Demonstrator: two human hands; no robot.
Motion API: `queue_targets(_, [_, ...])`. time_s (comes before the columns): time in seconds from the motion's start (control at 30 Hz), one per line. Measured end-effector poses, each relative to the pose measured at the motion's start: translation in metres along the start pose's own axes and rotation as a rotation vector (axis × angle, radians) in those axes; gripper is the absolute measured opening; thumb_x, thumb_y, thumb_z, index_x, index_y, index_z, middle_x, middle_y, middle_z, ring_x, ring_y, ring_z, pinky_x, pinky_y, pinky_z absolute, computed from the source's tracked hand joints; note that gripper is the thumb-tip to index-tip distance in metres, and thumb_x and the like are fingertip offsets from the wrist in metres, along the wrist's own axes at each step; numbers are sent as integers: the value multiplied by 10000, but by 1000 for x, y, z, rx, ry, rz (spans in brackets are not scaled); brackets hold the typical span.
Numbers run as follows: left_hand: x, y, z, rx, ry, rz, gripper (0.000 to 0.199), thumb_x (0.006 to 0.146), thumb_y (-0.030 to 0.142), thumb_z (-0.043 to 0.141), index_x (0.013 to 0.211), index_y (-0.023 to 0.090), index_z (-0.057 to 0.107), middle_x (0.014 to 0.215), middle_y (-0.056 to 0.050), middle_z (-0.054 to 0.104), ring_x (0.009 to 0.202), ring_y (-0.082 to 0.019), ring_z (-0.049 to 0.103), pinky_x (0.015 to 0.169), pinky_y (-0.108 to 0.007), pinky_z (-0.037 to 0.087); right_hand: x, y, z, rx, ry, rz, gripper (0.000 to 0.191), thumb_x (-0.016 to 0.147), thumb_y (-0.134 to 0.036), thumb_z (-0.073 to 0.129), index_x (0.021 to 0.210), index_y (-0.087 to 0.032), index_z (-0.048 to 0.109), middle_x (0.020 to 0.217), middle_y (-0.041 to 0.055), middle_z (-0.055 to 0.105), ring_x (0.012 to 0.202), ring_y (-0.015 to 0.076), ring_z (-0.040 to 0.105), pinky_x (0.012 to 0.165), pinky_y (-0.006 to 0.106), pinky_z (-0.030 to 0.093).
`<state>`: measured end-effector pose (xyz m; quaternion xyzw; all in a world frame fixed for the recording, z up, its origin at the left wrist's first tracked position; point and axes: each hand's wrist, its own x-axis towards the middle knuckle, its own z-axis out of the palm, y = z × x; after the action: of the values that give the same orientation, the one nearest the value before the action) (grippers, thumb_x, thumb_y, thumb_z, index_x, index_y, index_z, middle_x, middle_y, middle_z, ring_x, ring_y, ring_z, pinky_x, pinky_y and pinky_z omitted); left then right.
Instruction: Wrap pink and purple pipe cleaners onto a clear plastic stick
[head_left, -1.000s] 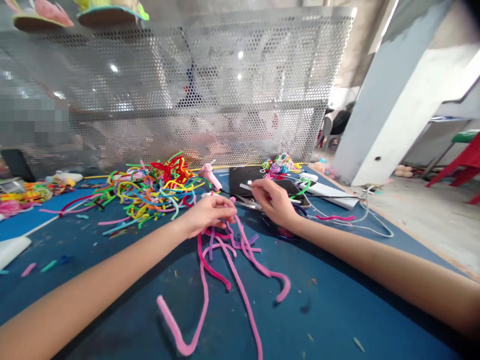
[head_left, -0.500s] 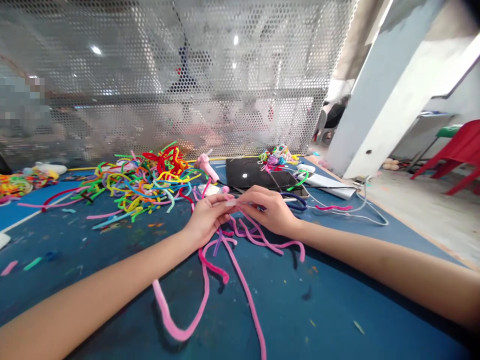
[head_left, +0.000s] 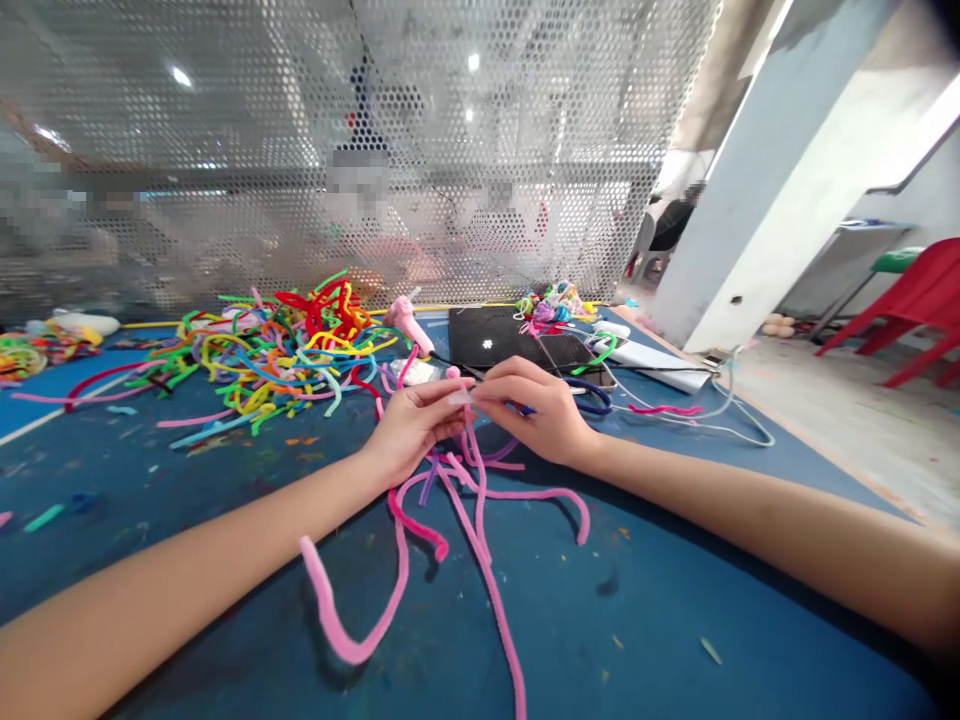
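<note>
Over the blue table, your two hands meet at a bunch of pink pipe cleaners.

Your left hand and your right hand touch fingertip to fingertip, both pinched shut on the top of the bunch, whose loose ends trail down onto the table toward you. Behind your left hand lies a heap of mixed-colour pipe cleaners, with a pink glue gun at its right edge. Just beyond your right hand sits a black laptop, and a perforated metal screen stands along the back of the table.
</note>
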<state>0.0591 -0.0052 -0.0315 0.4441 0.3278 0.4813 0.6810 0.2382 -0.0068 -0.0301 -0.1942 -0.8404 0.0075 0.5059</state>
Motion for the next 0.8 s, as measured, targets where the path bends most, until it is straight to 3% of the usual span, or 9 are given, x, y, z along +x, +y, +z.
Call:
queue_targets(0.2, [1,2,0,-12,32,-17,76,727,154,700,795,121,702,662,-19,679,590,-81,634,577,-163,531,0,3,2,-6,-57,94,135,842,-147,549,901,-159,670,853,63,608,785,132,594,682,242,485])
queue_targets(0.3, [0,3,2,-25,21,-13,125,793,206,636,830,103,697,757,-59,701,668,-110,662,645,-202,550,-1,6,2,-24,-63,150,121,822,-131,562,847,-158,678,831,51,598,745,123,583,654,232,468])
queue_targets(0.5, [1,-2,0,57,16,26,233,634,34,726,848,121,694,743,-20,690,647,-91,652,659,-184,541,-1,6,3,-92,-157,219,143,780,-88,557,861,-163,648,881,46,577,782,133,579,685,245,470])
queue_targets(0.6, [0,-1,1,63,13,15,176,669,63,701,835,120,689,691,-12,673,592,-86,638,611,-188,544,-2,3,3,-169,-196,165,196,788,-106,554,954,-179,629,928,60,572,838,151,569,720,265,477])
queue_targets(0.7, [-2,3,3,69,18,5,136,683,92,683,817,114,685,668,-22,673,586,-102,645,584,-192,543,-3,1,3,-285,-222,22,246,831,-147,529,1050,-213,619,982,77,567,872,164,556,735,282,476])
queue_targets(0.8, [-3,4,5,92,25,4,114,667,103,677,782,102,681,601,-20,659,523,-84,616,518,-153,504,-5,1,2,-326,-213,-76,210,868,-169,493,997,-216,652,994,82,566,869,158,559,732,279,477])
